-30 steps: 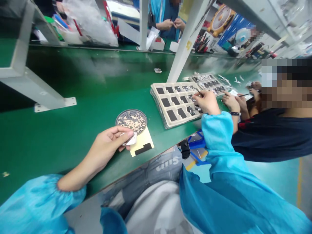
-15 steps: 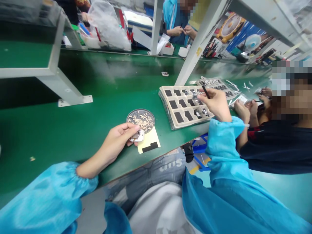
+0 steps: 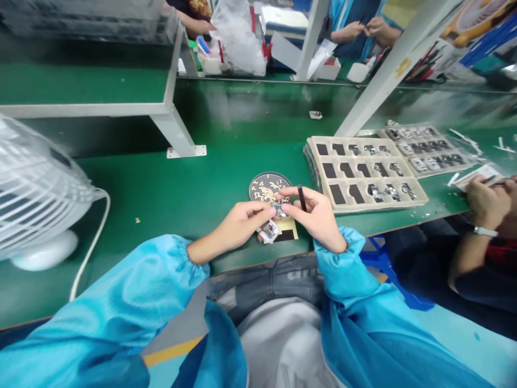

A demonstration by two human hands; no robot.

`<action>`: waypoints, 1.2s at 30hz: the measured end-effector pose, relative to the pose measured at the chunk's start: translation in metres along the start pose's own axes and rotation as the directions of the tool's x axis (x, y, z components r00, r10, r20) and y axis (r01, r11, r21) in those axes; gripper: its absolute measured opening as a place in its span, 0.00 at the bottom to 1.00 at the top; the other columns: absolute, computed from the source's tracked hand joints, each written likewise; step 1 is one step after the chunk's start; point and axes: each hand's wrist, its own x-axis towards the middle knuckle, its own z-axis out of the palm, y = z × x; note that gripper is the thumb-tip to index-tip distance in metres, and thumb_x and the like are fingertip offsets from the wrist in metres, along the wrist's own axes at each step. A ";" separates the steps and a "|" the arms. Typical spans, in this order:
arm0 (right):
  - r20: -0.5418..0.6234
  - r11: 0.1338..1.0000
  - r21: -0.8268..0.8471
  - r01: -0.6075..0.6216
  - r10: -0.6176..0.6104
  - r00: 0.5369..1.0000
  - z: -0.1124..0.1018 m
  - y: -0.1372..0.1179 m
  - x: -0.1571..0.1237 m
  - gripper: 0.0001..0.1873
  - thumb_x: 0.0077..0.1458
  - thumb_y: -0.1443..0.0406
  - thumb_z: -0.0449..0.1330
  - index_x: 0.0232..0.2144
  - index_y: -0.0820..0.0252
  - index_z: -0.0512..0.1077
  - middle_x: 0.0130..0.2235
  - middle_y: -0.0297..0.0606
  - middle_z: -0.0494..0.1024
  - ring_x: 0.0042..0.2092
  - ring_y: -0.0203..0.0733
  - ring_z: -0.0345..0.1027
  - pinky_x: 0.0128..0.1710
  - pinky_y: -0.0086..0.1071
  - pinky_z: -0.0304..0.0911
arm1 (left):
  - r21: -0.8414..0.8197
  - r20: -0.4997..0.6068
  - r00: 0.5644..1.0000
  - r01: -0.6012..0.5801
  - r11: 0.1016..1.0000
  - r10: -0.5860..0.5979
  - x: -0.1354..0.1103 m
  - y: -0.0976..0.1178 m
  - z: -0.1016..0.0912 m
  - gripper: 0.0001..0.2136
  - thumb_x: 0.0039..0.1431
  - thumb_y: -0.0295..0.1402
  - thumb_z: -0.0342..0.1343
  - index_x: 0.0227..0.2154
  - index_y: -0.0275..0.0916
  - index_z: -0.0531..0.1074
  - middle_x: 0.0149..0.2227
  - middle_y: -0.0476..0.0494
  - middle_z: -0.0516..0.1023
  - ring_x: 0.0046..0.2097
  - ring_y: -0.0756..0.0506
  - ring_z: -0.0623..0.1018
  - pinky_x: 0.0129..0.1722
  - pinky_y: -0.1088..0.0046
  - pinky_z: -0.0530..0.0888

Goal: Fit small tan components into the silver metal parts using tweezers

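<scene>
My left hand [image 3: 245,223] is closed on a small white-rimmed part [image 3: 270,231] with a shiny middle, held low in its fingers. Close against its thumb and index fingertips, my right hand [image 3: 318,216] pinches a small silvery electronic part [image 3: 279,209]. A thin black stick-like tool [image 3: 301,198] is also tucked in the right fingers, pointing up. Just behind the hands lies a round dark perforated dish [image 3: 254,187] with many tiny beige pieces. Under the hands is a yellow sheet [image 3: 295,231] with black patches, partly covered.
To the right stands a stack of beige compartment trays [image 3: 337,203], some pockets holding silvery parts. Another tray [image 3: 424,173] lies beyond it. A white fan [image 3: 36,199] with a cord is at the left. Metal shelf legs [image 3: 177,126] rise from the green bench. A co-worker's hands [image 3: 487,199] work at the right.
My right hand has come from the tray to my left hand, bringing the small silvery part and the black tool. The view has swung left, bringing in the fan.
</scene>
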 end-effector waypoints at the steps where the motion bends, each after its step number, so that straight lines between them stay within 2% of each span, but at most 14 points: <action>1: -0.006 1.000 0.017 0.000 0.000 1.000 -0.001 0.002 -0.001 0.21 0.53 0.56 0.75 0.48 0.57 0.81 0.43 0.39 0.85 0.24 0.30 0.59 0.26 0.30 0.63 | 0.017 -0.005 1.000 -0.011 1.000 0.011 0.000 -0.001 -0.001 0.22 0.63 0.52 0.61 0.32 0.34 0.80 0.26 0.45 0.81 0.25 0.49 0.76 0.25 0.76 0.73; 6: -0.082 0.996 0.058 0.064 -0.059 0.995 -0.007 0.010 -0.006 0.19 0.56 0.56 0.72 0.49 0.53 0.80 0.44 0.39 0.85 0.28 0.33 0.65 0.27 0.31 0.63 | 0.099 -0.011 0.998 -0.056 0.994 0.057 0.000 -0.002 -0.002 0.20 0.65 0.49 0.60 0.33 0.34 0.81 0.29 0.44 0.81 0.28 0.49 0.75 0.27 0.76 0.71; 9: -0.087 0.997 0.041 0.066 -0.062 0.994 -0.005 0.011 -0.007 0.18 0.57 0.58 0.72 0.48 0.54 0.80 0.44 0.40 0.85 0.25 0.31 0.60 0.25 0.30 0.58 | 0.161 0.004 0.994 -0.107 0.981 0.108 0.000 -0.001 -0.002 0.19 0.67 0.47 0.59 0.32 0.34 0.81 0.30 0.44 0.82 0.30 0.49 0.76 0.30 0.77 0.71; 13: -0.166 0.996 0.010 0.093 -0.090 0.982 -0.001 0.010 -0.007 0.15 0.54 0.59 0.74 0.42 0.57 0.79 0.40 0.39 0.84 0.22 0.29 0.53 0.22 0.30 0.52 | 0.193 -0.024 0.990 -0.133 0.972 0.140 0.000 0.000 -0.002 0.18 0.67 0.45 0.59 0.33 0.34 0.82 0.30 0.44 0.82 0.30 0.50 0.75 0.29 0.77 0.70; 16: -0.195 0.988 -0.035 0.150 -0.154 0.969 0.001 0.012 -0.008 0.13 0.55 0.60 0.73 0.41 0.57 0.78 0.39 0.38 0.83 0.22 0.29 0.52 0.22 0.31 0.50 | 0.184 -0.036 0.990 -0.126 0.975 0.135 0.000 0.001 -0.001 0.18 0.67 0.45 0.59 0.32 0.34 0.82 0.29 0.45 0.82 0.29 0.50 0.75 0.28 0.78 0.71; 19: -0.205 0.961 -0.117 0.252 -0.271 0.940 0.002 0.015 -0.010 0.08 0.58 0.62 0.71 0.39 0.56 0.77 0.40 0.38 0.82 0.22 0.29 0.51 0.21 0.31 0.47 | 0.146 -0.068 0.993 -0.089 0.985 0.100 0.000 0.000 0.000 0.18 0.66 0.46 0.60 0.33 0.34 0.82 0.28 0.45 0.81 0.27 0.50 0.75 0.25 0.79 0.70; 23: -0.161 0.915 -0.208 0.346 -0.381 0.911 0.003 0.018 -0.015 0.10 0.58 0.61 0.71 0.40 0.55 0.77 0.42 0.39 0.81 0.21 0.28 0.49 0.19 0.32 0.45 | 0.051 -0.103 0.994 -0.030 0.998 0.035 0.001 -0.002 0.001 0.19 0.64 0.48 0.62 0.33 0.34 0.83 0.26 0.45 0.81 0.23 0.51 0.74 0.22 0.78 0.70; 27: -0.152 0.938 -0.206 0.278 -0.311 0.938 0.003 0.018 -0.013 0.16 0.61 0.59 0.68 0.50 0.54 0.77 0.45 0.39 0.79 0.22 0.28 0.50 0.21 0.32 0.49 | -0.057 -0.126 0.992 -0.026 0.998 0.019 0.001 0.001 0.002 0.21 0.61 0.51 0.64 0.34 0.34 0.83 0.25 0.45 0.81 0.23 0.50 0.74 0.22 0.77 0.70; 30: -0.071 0.945 -0.225 0.237 -0.258 0.963 0.004 0.018 -0.009 0.08 0.62 0.60 0.68 0.40 0.57 0.79 0.40 0.39 0.79 0.29 0.35 0.65 0.29 0.33 0.61 | -0.040 -0.165 0.985 -0.060 0.997 0.052 0.001 0.003 0.001 0.21 0.61 0.52 0.65 0.34 0.35 0.85 0.25 0.45 0.81 0.23 0.51 0.71 0.22 0.77 0.67; 31: -0.067 0.947 -0.229 0.225 -0.246 0.967 0.004 0.018 -0.008 0.08 0.62 0.59 0.68 0.36 0.58 0.79 0.38 0.39 0.79 0.33 0.38 0.69 0.32 0.34 0.64 | -0.020 -0.176 0.982 -0.070 0.997 0.065 0.001 0.003 0.001 0.21 0.61 0.52 0.64 0.34 0.35 0.85 0.25 0.45 0.81 0.23 0.52 0.70 0.22 0.77 0.66; 33: -0.115 0.957 -0.214 0.196 -0.224 0.968 0.003 0.018 -0.008 0.10 0.63 0.58 0.67 0.32 0.58 0.78 0.34 0.38 0.78 0.37 0.41 0.71 0.36 0.35 0.66 | 0.014 -0.188 0.979 -0.074 0.997 0.076 0.001 0.002 -0.001 0.21 0.63 0.51 0.63 0.35 0.35 0.86 0.26 0.45 0.81 0.24 0.52 0.69 0.23 0.77 0.65; 36: -0.171 0.975 -0.127 0.182 -0.202 0.964 -0.001 0.018 -0.011 0.12 0.62 0.56 0.68 0.31 0.57 0.78 0.32 0.36 0.77 0.35 0.40 0.69 0.34 0.34 0.64 | 0.006 -0.200 0.977 -0.068 0.998 0.068 0.002 -0.002 -0.004 0.22 0.66 0.51 0.60 0.42 0.36 0.87 0.29 0.44 0.82 0.26 0.51 0.69 0.25 0.75 0.66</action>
